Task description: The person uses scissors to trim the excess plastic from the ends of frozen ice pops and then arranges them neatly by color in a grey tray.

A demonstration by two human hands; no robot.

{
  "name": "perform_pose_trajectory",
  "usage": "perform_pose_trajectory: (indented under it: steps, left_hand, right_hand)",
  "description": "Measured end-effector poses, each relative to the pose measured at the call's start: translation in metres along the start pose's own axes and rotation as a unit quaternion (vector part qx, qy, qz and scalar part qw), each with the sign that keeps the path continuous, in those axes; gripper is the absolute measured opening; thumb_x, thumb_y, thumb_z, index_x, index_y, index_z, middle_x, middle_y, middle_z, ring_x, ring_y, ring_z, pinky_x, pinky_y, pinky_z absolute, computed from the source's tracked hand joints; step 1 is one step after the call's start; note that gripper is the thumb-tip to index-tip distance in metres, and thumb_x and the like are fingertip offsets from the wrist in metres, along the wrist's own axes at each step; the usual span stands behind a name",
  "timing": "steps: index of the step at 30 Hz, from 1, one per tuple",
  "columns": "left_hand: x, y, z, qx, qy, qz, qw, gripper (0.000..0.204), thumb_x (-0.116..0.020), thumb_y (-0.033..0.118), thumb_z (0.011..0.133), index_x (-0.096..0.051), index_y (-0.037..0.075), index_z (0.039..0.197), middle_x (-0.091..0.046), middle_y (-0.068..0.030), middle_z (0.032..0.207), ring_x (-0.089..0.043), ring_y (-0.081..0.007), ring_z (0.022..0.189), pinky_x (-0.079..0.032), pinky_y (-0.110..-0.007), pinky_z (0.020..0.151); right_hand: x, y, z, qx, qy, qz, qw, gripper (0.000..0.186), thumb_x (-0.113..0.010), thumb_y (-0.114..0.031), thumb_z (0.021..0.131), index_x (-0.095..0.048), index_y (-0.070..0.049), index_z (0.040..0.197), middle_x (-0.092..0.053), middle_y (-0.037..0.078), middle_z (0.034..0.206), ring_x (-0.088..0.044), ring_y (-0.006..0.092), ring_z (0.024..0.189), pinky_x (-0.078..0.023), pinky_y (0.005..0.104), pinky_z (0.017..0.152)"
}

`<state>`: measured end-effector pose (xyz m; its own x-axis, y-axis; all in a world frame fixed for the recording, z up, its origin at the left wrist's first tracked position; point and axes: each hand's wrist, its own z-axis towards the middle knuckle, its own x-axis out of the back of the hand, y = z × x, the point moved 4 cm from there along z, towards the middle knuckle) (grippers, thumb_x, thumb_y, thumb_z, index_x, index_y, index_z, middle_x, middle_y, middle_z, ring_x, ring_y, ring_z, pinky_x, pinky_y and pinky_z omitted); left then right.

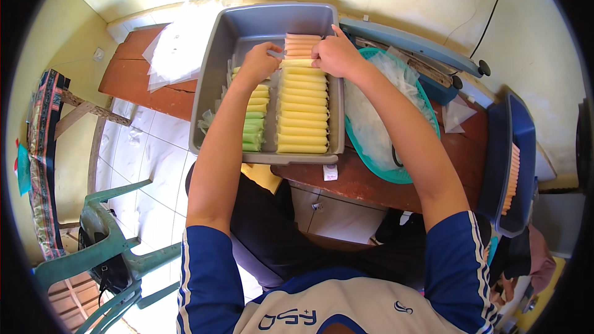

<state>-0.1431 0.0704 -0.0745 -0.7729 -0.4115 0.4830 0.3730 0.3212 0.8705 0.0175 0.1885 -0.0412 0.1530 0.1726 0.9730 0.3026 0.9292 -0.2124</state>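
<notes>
Bare forearms [216, 154] stretch forward over the grey plastic tub [291, 159]! Inside, yellow filled tubes [302, 111] stack away from the body, a pale-yellow tube [297, 63] lying crosswise at their far end. The right hand [338, 55] pinches its right end, one finger pointing outward; the left hand [260, 62] curls by its left end, grip impossible to tell. Just beyond: peach tubes [302, 44].

Bright glare whites out the plastic sheets [177, 48]; edges bend into black.
</notes>
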Motion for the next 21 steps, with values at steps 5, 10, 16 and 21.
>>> perform_pose_trajectory:
  steps: [5, 10, 16, 21]
  left_hand:
    - [-0.004, -0.002, -0.001, 0.048, -0.04, -0.023, 0.998, 0.024, -0.062, 0.004, 0.088, -0.066, -0.006, 0.109, -0.068, -0.0103, 0.086, -0.063, -0.0139, 0.075, -0.053, -0.026, 0.071]
    - [-0.007, -0.009, 0.002, 0.06, -0.046, -0.007, 0.997, 0.019, -0.064, 0.006, 0.087, -0.072, -0.004, 0.1, -0.069, -0.0097, 0.079, -0.065, -0.0141, 0.07, -0.053, -0.027, 0.067]
    - [-0.007, -0.014, 0.004, 0.037, -0.034, 0.019, 0.999, 0.018, -0.068, 0.01, 0.084, -0.075, -0.002, 0.095, -0.071, -0.0104, 0.073, -0.066, -0.0147, 0.063, -0.052, -0.029, 0.063]
    - [-0.008, -0.005, 0.002, 0.016, -0.029, 0.047, 0.998, 0.018, -0.071, 0.012, 0.082, -0.076, -0.001, 0.094, -0.071, -0.0106, 0.072, -0.065, -0.0143, 0.061, -0.051, -0.03, 0.061]
  right_hand:
    - [-0.003, -0.004, 0.004, -0.018, -0.09, -0.117, 0.989, 0.011, -0.071, -0.02, 0.08, -0.076, -0.014, 0.087, -0.072, 0.005, 0.084, -0.066, 0.0248, 0.092, -0.018, 0.0508, 0.118]
    - [-0.001, -0.004, 0.004, -0.016, -0.096, -0.094, 0.991, 0.012, -0.072, -0.019, 0.078, -0.077, -0.016, 0.088, -0.073, 0.005, 0.087, -0.066, 0.0243, 0.095, -0.017, 0.0513, 0.118]
    - [-0.001, -0.007, 0.004, -0.018, -0.104, -0.085, 0.991, 0.011, -0.071, -0.018, 0.078, -0.077, -0.018, 0.087, -0.073, 0.004, 0.086, -0.067, 0.0233, 0.095, -0.017, 0.0516, 0.118]
    - [-0.007, -0.001, 0.006, -0.015, -0.09, -0.113, 0.989, 0.011, -0.068, -0.017, 0.077, -0.077, -0.019, 0.082, -0.073, 0.003, 0.081, -0.069, 0.0234, 0.088, -0.018, 0.0521, 0.118]
